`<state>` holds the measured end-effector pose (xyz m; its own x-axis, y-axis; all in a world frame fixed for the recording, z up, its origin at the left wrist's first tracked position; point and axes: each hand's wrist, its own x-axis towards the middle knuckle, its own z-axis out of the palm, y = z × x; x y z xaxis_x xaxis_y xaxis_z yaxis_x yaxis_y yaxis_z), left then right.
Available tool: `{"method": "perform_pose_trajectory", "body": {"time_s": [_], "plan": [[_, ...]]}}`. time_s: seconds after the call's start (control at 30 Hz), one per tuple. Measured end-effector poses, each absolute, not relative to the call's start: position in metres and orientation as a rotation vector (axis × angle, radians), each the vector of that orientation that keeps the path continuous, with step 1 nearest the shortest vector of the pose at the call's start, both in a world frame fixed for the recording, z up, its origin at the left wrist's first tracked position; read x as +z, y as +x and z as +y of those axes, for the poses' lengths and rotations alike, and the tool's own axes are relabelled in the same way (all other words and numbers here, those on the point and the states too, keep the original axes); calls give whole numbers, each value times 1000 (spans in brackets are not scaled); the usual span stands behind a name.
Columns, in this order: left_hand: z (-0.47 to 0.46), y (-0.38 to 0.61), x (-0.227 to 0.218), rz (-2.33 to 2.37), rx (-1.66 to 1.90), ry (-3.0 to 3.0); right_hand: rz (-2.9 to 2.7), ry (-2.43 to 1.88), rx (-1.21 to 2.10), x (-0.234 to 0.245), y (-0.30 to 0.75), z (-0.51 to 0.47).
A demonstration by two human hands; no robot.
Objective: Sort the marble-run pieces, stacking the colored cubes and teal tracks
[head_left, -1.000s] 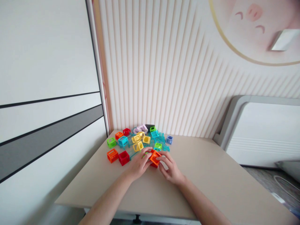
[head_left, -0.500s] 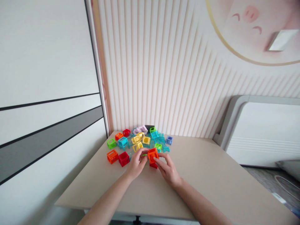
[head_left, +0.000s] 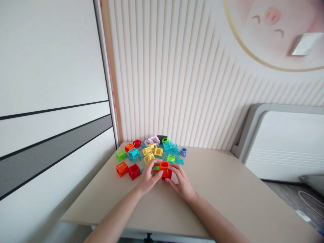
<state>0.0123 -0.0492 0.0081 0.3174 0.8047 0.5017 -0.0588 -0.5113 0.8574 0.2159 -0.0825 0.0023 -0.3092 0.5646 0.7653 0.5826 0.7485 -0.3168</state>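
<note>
An orange open-frame cube block point(head_left: 164, 165) stands upright on a red block point(head_left: 170, 175) near the middle of the table. My left hand point(head_left: 150, 176) is curled against the orange block's left side, its thumb at the front. A bright green piece point(head_left: 155, 168) shows between that thumb and fingers, and I cannot tell whether it is joined to the stack. From the right, my right hand point(head_left: 182, 182) closes on the orange block with its fingers, while its thumb lies low by the red block. The fingers partly hide both blocks.
Behind and left of my hands lie loose blocks: a red one point(head_left: 134, 171), an orange one point(head_left: 122, 169), a blue one point(head_left: 133, 154) and several yellow ones point(head_left: 158, 152). Translucent teal pieces point(head_left: 174, 148) and a crumpled lilac item point(head_left: 152, 140) lie near the ribbed wall point(head_left: 162, 84).
The orange block has gone from tilted above the red block to upright on it. My right fingers have shifted from its front to its side, and my left thumb has come against it.
</note>
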Motion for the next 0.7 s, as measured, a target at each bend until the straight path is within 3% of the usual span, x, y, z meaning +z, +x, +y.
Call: {"method": "perform_pose_trajectory", "body": {"time_s": [0.23, 0.47, 0.7], "plan": [[-53, 11, 7, 677, 1235, 1817, -2054, -910, 135, 2, 216, -80], [-62, -1, 20, 737, 1305, 2009, -2050, -894, 17, 6, 219, -83], [-65, -95, 30, 1221, 1483, 2393, -2086, -856, 28, 13, 220, -87]]}}
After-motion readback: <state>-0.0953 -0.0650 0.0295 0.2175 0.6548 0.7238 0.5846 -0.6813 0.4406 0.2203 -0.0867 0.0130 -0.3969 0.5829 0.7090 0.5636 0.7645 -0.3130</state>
